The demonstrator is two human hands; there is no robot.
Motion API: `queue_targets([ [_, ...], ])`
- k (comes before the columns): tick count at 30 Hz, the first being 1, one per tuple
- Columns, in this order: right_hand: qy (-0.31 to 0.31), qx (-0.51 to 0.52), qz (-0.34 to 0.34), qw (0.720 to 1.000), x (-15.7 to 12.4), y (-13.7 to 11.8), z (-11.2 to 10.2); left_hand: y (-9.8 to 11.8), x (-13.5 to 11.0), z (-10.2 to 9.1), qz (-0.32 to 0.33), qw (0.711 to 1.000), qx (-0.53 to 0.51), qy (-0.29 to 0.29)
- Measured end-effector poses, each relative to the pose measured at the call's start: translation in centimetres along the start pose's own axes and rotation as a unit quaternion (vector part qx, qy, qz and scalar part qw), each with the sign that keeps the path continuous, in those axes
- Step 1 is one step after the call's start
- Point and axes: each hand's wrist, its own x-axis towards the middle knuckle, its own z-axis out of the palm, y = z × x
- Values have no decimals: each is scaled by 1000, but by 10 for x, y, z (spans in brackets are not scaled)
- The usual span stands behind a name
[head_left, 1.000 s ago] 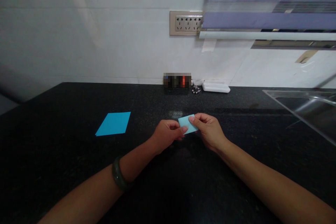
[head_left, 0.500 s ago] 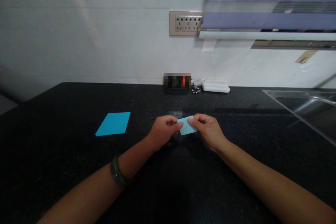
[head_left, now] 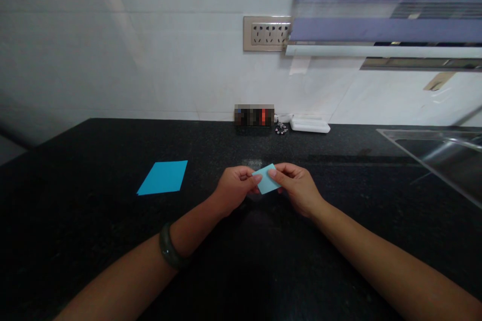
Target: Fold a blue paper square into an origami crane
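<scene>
A small folded piece of light blue paper (head_left: pixel 265 181) is held just above the black countertop (head_left: pixel 94 241) between both hands. My left hand (head_left: pixel 232 189) pinches its left edge with thumb and fingers closed. My right hand (head_left: pixel 297 186) pinches its right side, thumb on top. A flat blue paper sheet (head_left: pixel 163 177) lies on the counter to the left, apart from both hands. A dark bangle sits on my left wrist.
A steel sink (head_left: pixel 440 155) is set into the counter at the right. By the back wall stand a small dark box (head_left: pixel 254 116) and a white flat case (head_left: pixel 310 125). A wall socket strip (head_left: pixel 266 33) and a shelf edge (head_left: pixel 380 50) are above.
My two hands have drawn slightly closer together on the folded paper, and the visible part of the paper has become smaller. The flat blue sheet has not moved.
</scene>
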Motion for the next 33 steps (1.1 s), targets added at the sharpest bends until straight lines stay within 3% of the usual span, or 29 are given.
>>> queue_targets([
  [3,-29,-18,13,999,-2,3,5,1,0,1,9,998,-13,53],
  [8,-58,-47,28,997,-5,7,9,4,-1,3,9,997,-40,69],
  [24,3,-107,-24,994,-3,8,4,2,-1,3,18,995,-42,86],
  [29,51,-54,-30,997,-1,6,3,0,0,3,9,995,-44,88],
  [33,45,-45,-45,997,1,10,0,-1,1,2,6,995,-44,93],
])
